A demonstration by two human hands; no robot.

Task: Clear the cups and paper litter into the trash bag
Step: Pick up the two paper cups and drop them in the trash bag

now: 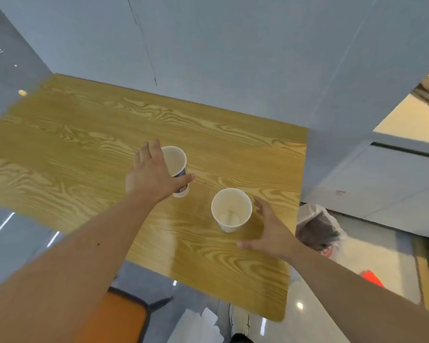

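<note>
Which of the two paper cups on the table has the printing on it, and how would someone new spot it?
Start at the wooden table. Two open paper cups stand near its middle. The printed cup is the farther one, with the left hand around it; dark blue print marks its side, while the nearer cup by the right hand is plain white.

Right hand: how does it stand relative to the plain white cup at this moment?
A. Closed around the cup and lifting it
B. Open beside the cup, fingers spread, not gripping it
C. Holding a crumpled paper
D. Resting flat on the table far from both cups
B: the right hand is spread open just right of the plain white cup, which stands upright on the table, with no fingers closed around it.
</note>
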